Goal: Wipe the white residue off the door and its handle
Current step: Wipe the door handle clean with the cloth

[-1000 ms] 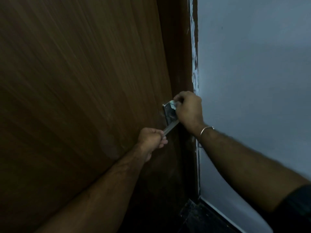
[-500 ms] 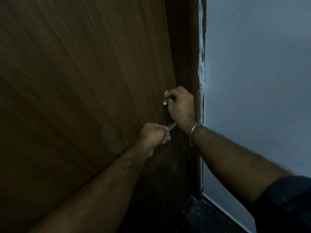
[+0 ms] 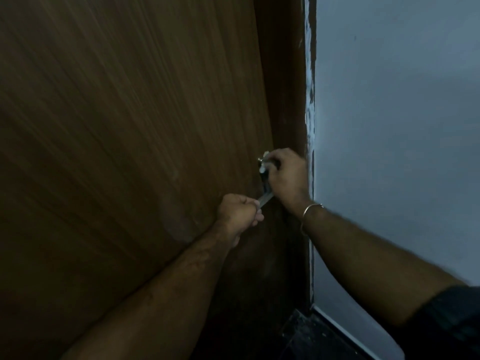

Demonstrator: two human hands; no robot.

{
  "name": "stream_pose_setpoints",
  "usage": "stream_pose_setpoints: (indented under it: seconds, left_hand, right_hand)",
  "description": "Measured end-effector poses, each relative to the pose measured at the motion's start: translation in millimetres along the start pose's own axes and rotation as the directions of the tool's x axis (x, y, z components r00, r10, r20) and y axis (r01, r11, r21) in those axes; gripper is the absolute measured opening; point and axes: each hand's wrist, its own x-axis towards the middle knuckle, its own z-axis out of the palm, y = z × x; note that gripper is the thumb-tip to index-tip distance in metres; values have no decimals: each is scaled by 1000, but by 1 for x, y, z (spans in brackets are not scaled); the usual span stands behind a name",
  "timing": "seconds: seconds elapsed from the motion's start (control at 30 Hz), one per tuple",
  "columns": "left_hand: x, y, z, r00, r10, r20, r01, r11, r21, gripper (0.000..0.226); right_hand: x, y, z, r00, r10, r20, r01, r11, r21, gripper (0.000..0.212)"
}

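Observation:
A brown wood-grain door (image 3: 130, 126) fills the left of the view. Its metal lever handle (image 3: 266, 198) sits near the door's right edge. My left hand (image 3: 239, 211) is closed around the free end of the lever. My right hand (image 3: 287, 178) presses a small pale cloth (image 3: 265, 162) against the top of the handle plate, covering most of the plate. A thin metal bangle sits on my right wrist. A dull smear (image 3: 179, 229) shows on the door, left of my left forearm.
The dark door frame (image 3: 285, 87) runs up beside the handle, with white flaky residue (image 3: 310, 100) along its edge. A pale grey wall (image 3: 389, 126) lies to the right. Dark floor (image 3: 311, 339) shows at the bottom.
My right hand with the cloth has slid up and left over the handle plate, now hiding most of it. My left hand keeps its hold on the lever.

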Motion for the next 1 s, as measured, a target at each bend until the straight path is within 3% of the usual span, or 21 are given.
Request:
stream_pose_setpoints:
  seconds: [0.1, 0.3, 0.4, 0.53, 0.67, 0.8, 0.93, 1.0]
  left_hand:
    - [2, -2, -1, 1000, -2, -3, 2, 1000, 23, 12]
    - [5, -2, -2, 1000, 9, 15, -9, 1000, 27, 12]
    - [7, -3, -3, 1000, 13, 15, -13, 999, 35, 11]
    - [7, -3, -4, 1000, 23, 21, -23, 999, 24, 12]
    - [8, -4, -4, 999, 19, 31, -21, 998, 62, 16]
    - [11, -7, -4, 999, 22, 24, -22, 999, 32, 12]
    - [10, -2, -5, 999, 11, 47, -15, 997, 77, 9]
    - [8, 3, -4, 999, 14, 41, -18, 994, 106, 8]
  right_hand:
    - [-15, 0, 8, 984, 43, 173, -31, 997, -73, 15]
    - [-4, -9, 15, 938, 336, -87, -320, 934, 157, 20]
    - [-15, -5, 19, 968, 238, -74, -231, 968, 93, 20]
    - [-2, -8, 19, 941, 307, -140, -293, 949, 117, 18]
    - [-23, -9, 24, 995, 66, -73, -63, 997, 41, 17]
    - [-4, -7, 14, 966, 222, -131, -206, 970, 128, 17]
    - [-11, -1, 13, 991, 113, 66, -114, 993, 8, 15]
    - [-1, -1, 10, 981, 191, 25, -192, 980, 51, 16]
